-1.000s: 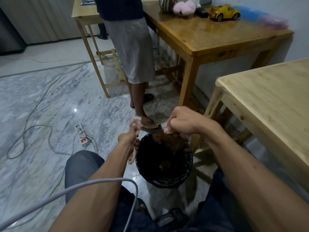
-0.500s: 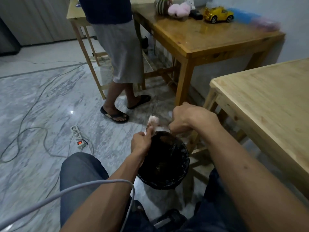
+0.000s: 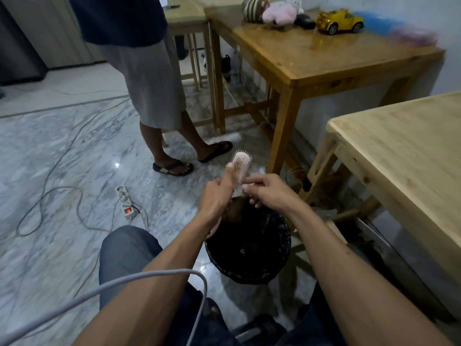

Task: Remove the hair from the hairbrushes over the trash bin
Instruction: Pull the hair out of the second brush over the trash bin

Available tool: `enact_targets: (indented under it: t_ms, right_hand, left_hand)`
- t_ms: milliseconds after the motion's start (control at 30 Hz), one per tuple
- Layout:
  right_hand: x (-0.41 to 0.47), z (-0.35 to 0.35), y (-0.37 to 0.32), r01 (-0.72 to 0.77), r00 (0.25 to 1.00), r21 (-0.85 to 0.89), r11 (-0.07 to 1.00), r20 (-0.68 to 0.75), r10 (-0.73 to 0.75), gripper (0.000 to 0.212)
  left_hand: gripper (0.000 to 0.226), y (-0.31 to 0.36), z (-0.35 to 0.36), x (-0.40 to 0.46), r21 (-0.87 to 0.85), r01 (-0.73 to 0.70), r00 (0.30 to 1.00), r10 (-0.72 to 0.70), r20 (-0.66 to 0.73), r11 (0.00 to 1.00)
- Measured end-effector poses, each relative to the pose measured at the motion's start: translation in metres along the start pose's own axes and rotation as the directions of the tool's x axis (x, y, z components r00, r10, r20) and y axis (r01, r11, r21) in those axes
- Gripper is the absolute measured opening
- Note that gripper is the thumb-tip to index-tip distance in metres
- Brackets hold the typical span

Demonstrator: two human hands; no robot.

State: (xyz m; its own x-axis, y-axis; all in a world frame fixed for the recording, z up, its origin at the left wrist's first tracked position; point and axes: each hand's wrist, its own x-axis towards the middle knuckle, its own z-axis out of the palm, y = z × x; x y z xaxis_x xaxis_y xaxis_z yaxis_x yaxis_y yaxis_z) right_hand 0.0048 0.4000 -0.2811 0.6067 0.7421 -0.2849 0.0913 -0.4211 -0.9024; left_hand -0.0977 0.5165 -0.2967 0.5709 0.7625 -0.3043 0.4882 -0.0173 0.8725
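A pale pink hairbrush [image 3: 241, 164] with white bristles is held upright above the far rim of a black trash bin [image 3: 273, 265] that stands on the floor between my knees. My left hand [image 3: 216, 196] grips the brush's lower part, thumb pressed along its left edge. My right hand [image 3: 265, 192] touches the brush's right side, with forefinger and thumb pinched at the bristles near the base. Dark hair lies inside the bin; any hair in the brush is too fine to make out.
A person in a grey skirt and sandals [image 3: 172, 167] stands just beyond the bin. A power strip [image 3: 126, 202] and cables lie on the marble floor at left. Wooden tables [image 3: 324, 63] stand ahead, and another table [image 3: 404, 156] stands on the right. A white cable [image 3: 154, 275] crosses my left arm.
Both hands have lifted the brush higher above the bin, and its bristle face shows more. My right hand's fist has loosened into a pinch. The standing person has stepped left.
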Motion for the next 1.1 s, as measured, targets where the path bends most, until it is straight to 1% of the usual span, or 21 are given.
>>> enact_targets:
  t_ms: [67,133,200,267,400,500,567,600,633,667,700,733,800,833,867,900,933,1033,1100]
  right_hand:
    - [0.001,0.000,0.004,-0.005,0.999,-0.046,0.999,-0.040,0.003,0.021]
    - [-0.002,-0.002,0.006,-0.026,0.999,-0.079,0.997,-0.035,0.024,0.019]
    - [-0.006,-0.004,0.005,-0.017,1.000,-0.168,0.986,0.001,0.017,0.020]
    - [-0.011,-0.007,0.003,0.005,0.999,-0.248,0.969,0.036,0.004,0.020]
    - [-0.017,-0.014,0.001,0.007,0.996,-0.295,0.956,0.090,0.020,0.017]
    - [-0.020,-0.021,0.003,-0.022,0.991,-0.315,0.949,0.115,0.061,0.017]
    - [-0.018,-0.026,0.007,-0.051,0.990,-0.371,0.927,0.106,0.097,0.018]
    - [-0.017,-0.027,0.010,-0.071,0.987,-0.416,0.907,0.102,0.124,0.025]
    - [-0.016,-0.027,0.012,-0.105,0.982,-0.448,0.888,0.092,0.163,0.043]
    - [-0.013,-0.026,0.016,-0.152,0.976,-0.429,0.891,0.075,0.203,0.067]
    - [-0.011,-0.023,0.017,-0.208,0.969,-0.348,0.914,0.052,0.240,0.086]
    - [-0.008,-0.018,0.016,-0.246,0.966,-0.208,0.947,0.027,0.257,0.091]
    - [-0.004,-0.007,0.011,-0.232,0.972,0.115,0.966,-0.001,0.233,0.079]
    - [-0.002,-0.002,0.009,-0.209,0.977,0.220,0.953,0.000,0.215,0.074]
    - [0.001,0.006,0.008,-0.195,0.979,0.257,0.946,-0.002,0.202,0.074]
    - [0.001,0.012,0.007,-0.180,0.981,0.239,0.954,-0.022,0.191,0.077]
    - [0.001,0.019,0.006,-0.161,0.981,0.184,0.970,-0.074,0.177,0.078]
    - [-0.005,0.029,0.010,-0.079,0.944,-0.005,0.997,-0.321,0.073,0.078]
    - [-0.009,0.027,0.021,-0.010,0.910,-0.055,0.998,-0.414,-0.014,0.072]
  left_hand:
    - [0.081,0.001,-0.004,0.006,-0.063,0.074,0.997,-0.072,0.030,0.995]
    - [0.067,-0.002,-0.007,0.012,-0.077,0.140,0.989,-0.135,0.067,0.987]
    - [0.057,-0.009,-0.007,0.017,-0.122,0.214,0.974,-0.203,0.098,0.969]
    - [0.051,-0.015,-0.005,0.019,-0.199,0.270,0.962,-0.257,0.089,0.942]
    - [0.037,-0.017,0.000,0.017,-0.287,0.347,0.938,-0.332,0.100,0.893]
    - [0.039,-0.015,0.002,0.018,-0.286,0.358,0.934,-0.344,0.098,0.889]
    - [0.042,-0.011,0.000,0.016,-0.238,0.317,0.948,-0.302,0.096,0.918]
    - [0.044,-0.009,-0.001,0.013,-0.205,0.285,0.958,-0.270,0.100,0.936]
    - [0.046,-0.006,-0.003,0.011,-0.175,0.249,0.967,-0.233,0.107,0.953]
    - [0.048,-0.002,-0.004,0.008,-0.145,0.209,0.974,-0.194,0.114,0.967]
    - [0.052,0.002,-0.005,0.005,-0.112,0.174,0.980,-0.161,0.119,0.978]
    - [0.058,0.006,-0.005,0.001,-0.080,0.147,0.983,-0.137,0.123,0.986]
    - [0.075,0.014,-0.005,-0.005,-0.007,0.104,0.986,-0.102,0.128,0.995]
    - [0.082,0.018,-0.005,-0.007,0.049,0.077,0.989,-0.083,0.126,0.996]
    - [0.087,0.021,-0.004,-0.007,0.104,0.053,0.991,-0.066,0.118,0.993]
    - [0.091,0.023,-0.005,-0.008,0.139,0.040,0.993,-0.056,0.108,0.989]
    - [0.091,0.025,-0.006,-0.007,0.139,0.044,0.994,-0.058,0.095,0.989]
    - [0.078,0.029,-0.017,0.000,-0.009,0.127,0.991,-0.126,0.054,0.992]
    - [0.071,0.028,-0.030,0.010,-0.068,0.179,0.983,-0.177,0.040,0.982]
